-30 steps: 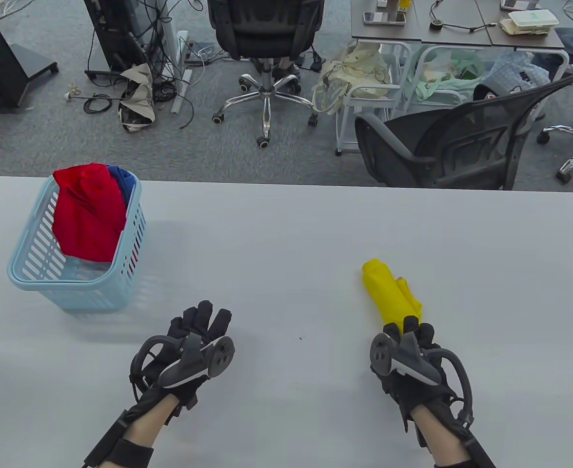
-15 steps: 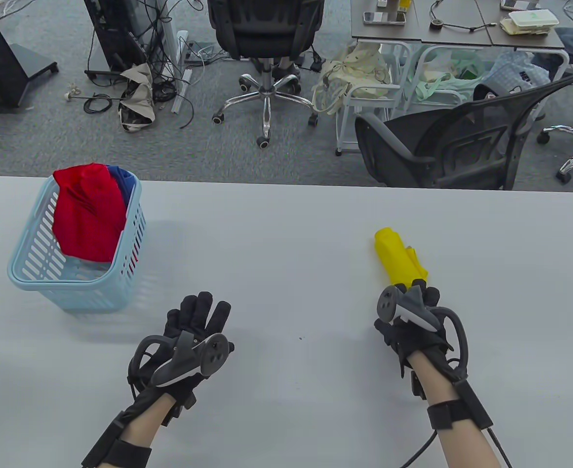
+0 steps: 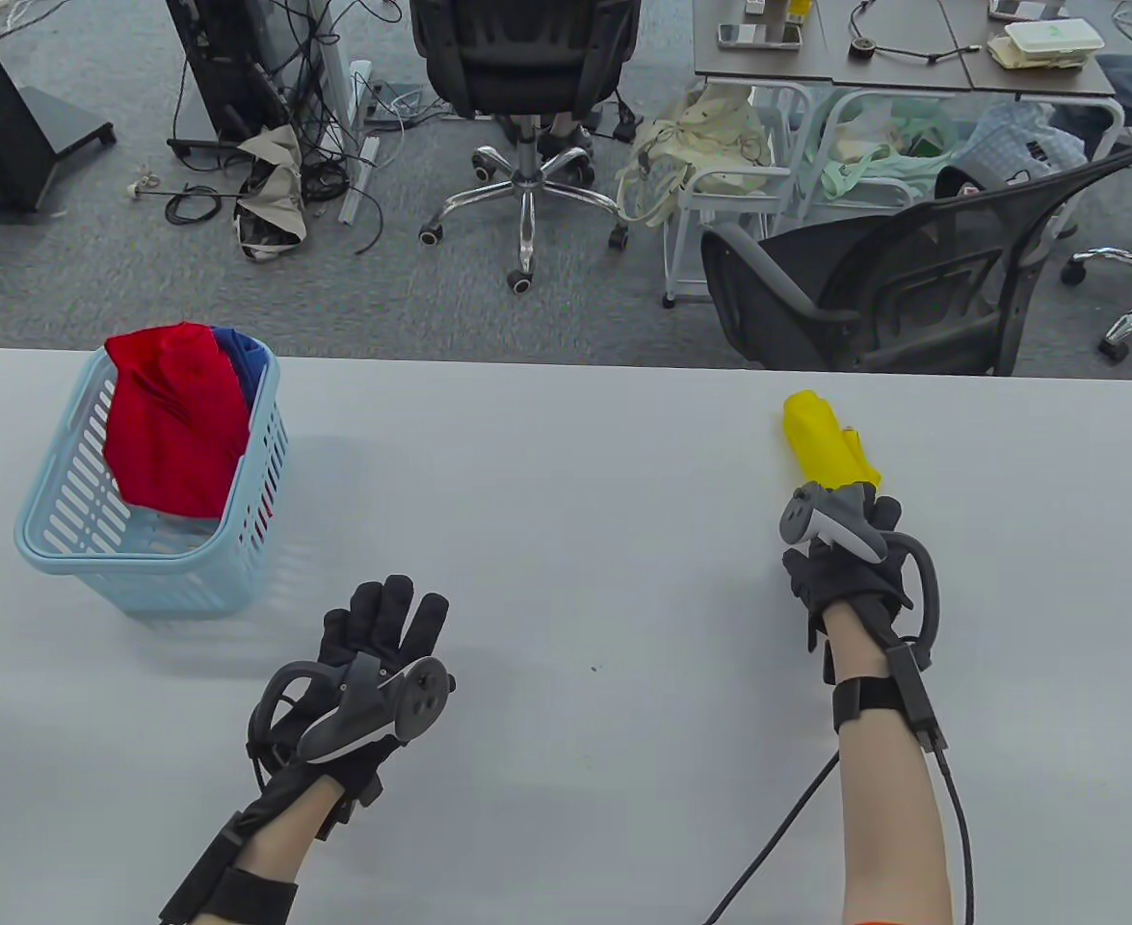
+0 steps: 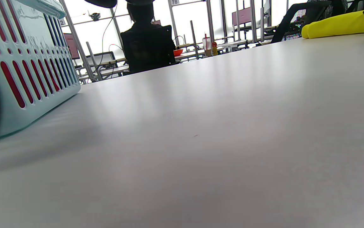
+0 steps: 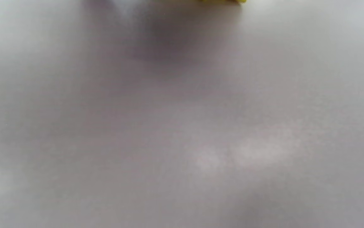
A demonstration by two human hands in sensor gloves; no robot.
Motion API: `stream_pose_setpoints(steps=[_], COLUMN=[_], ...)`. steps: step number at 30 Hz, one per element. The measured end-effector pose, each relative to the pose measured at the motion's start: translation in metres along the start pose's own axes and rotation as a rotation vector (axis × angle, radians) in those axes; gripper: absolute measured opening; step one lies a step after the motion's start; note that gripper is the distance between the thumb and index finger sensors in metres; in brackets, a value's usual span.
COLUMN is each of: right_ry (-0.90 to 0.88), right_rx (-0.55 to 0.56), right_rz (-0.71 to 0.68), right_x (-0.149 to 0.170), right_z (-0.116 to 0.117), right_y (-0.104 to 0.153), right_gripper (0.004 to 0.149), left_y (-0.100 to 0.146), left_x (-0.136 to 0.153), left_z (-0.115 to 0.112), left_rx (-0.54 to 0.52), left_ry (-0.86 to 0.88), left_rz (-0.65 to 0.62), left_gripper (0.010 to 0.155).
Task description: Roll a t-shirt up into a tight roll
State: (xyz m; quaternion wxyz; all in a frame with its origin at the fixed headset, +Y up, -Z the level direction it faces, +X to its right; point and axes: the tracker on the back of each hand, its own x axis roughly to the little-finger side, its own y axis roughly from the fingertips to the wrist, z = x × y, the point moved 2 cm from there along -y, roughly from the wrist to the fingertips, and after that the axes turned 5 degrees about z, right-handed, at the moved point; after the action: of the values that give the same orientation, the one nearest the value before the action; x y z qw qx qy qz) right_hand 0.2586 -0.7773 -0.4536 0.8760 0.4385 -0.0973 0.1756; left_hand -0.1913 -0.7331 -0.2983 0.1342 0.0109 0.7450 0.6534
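The yellow t-shirt [image 3: 821,438] is a tight roll with a loose flap on its right side, at the far right of the grey table [image 3: 566,462]. My right hand [image 3: 843,520] grips its near end; the tracker hides the fingers. The roll points away from me, close to the table's far edge. My left hand [image 3: 387,617] lies near the front left with straight, spread fingers and holds nothing. The left wrist view shows the roll [image 4: 337,25] far across the table. In the right wrist view only a yellow sliver [image 5: 220,1] shows at the top edge.
A light blue slotted basket [image 3: 55,549] stands at the table's left with red [image 3: 175,424] and blue clothes in it; it shows close by [image 4: 26,63] in the left wrist view. Black office chairs [image 3: 912,279] stand just beyond the far edge.
My right hand has carried the yellow roll away from me and slightly right, from mid-table to near the far edge. The left hand has barely shifted.
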Motion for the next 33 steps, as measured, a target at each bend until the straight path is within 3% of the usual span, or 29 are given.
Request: stream_pose_setpoints(steps=[4,8,11,16,20,24,29,33], right_ry=[-0.033,-0.078,-0.068,-0.025,0.017,0.007,0.010,0.099], right_rx=[-0.010,0.047,0.127,0.274,0.376,0.403,0.350,0.345], right_rz=[0.013,-0.028,-0.102,-0.289,-0.421,-0.488,-0.551,-0.497], right_x=[0.005,0.001,-0.014,-0.044,-0.060,-0.065,-0.073,-0.069], right_z=[-0.002,-0.006,-0.010,-0.012,0.005,0.032,0.067,0.075], right_y=[-0.005,0.013,0.044,0.121,0.183,0.216,0.207,0.195], right_gripper=[0.079,0.078,0.077,0.077,0.077,0.078,0.077,0.077], left_y=[0.000,0.000,-0.001,0.001,0.001,0.002,0.002,-0.002], left_x=[-0.001,-0.002,-0.005,-0.006,-0.005,-0.005,-0.008,-0.013], left_z=[0.000,-0.001,-0.002,-0.003,0.000,0.001,0.001,-0.005], left_rx=[0.005,0.005,0.009,0.007,-0.005,-0.028,-0.072,-0.072], left_ry=[-0.002,-0.006,-0.009,-0.011,0.002,0.010,0.014,0.000], left_rz=[-0.004,-0.010,-0.020,-0.025,-0.025,-0.030,-0.043,-0.059], left_gripper=[0.075,0.075,0.075,0.076,0.076,0.076,0.076,0.076])
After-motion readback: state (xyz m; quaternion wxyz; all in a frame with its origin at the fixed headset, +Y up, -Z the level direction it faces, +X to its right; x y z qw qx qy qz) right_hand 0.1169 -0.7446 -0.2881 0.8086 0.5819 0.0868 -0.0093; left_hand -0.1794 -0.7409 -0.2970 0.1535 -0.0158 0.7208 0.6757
